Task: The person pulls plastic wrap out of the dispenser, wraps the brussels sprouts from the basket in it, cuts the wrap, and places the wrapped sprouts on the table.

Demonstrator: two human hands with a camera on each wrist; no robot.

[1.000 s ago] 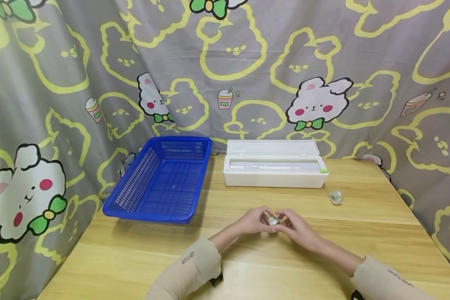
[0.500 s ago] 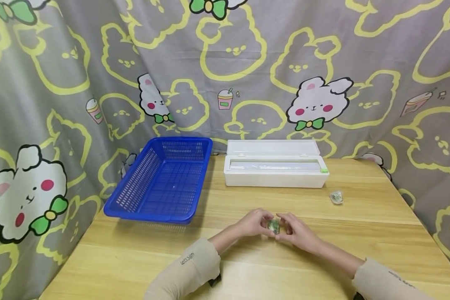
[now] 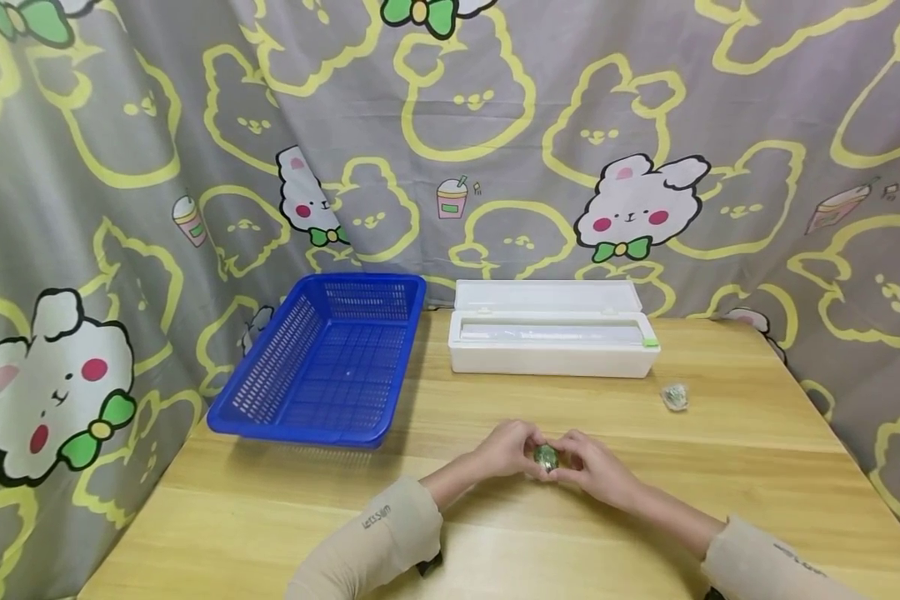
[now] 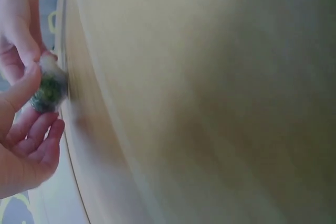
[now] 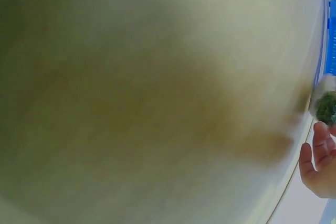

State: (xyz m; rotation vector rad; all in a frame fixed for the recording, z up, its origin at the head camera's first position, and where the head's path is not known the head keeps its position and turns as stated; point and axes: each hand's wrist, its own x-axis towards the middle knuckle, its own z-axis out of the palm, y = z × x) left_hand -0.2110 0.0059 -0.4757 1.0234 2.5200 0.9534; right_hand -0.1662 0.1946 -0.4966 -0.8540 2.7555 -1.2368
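Between my two hands is a small round green bundle wrapped in clear film [image 3: 546, 457]; its exact kind is hidden by the wrap. My left hand [image 3: 506, 451] pinches its left side with thumb and fingers, while my right hand [image 3: 597, 472] pinches the right side. Both are just above the wooden table's middle. In the left wrist view the film-wrapped bundle [image 4: 48, 94] shows dark green through cloudy plastic. The right wrist view catches the bundle [image 5: 326, 106] only at its edge, above curved fingers. A similar film-wrapped lump [image 3: 675, 397] lies on the table to the right.
A blue slotted plastic basket [image 3: 223, 415] stands at the left back of the wooden table [image 3: 270, 525]. Behind my hands sits a long white box [image 3: 555, 362] with its lid raised and a roll of clear film inside. A patterned curtain [image 3: 495, 125] hangs behind.
The wrapped bundle has turned between my fingers, from a pale, shiny side to a greener one. My hands stay near the same spot, slightly lower in view.
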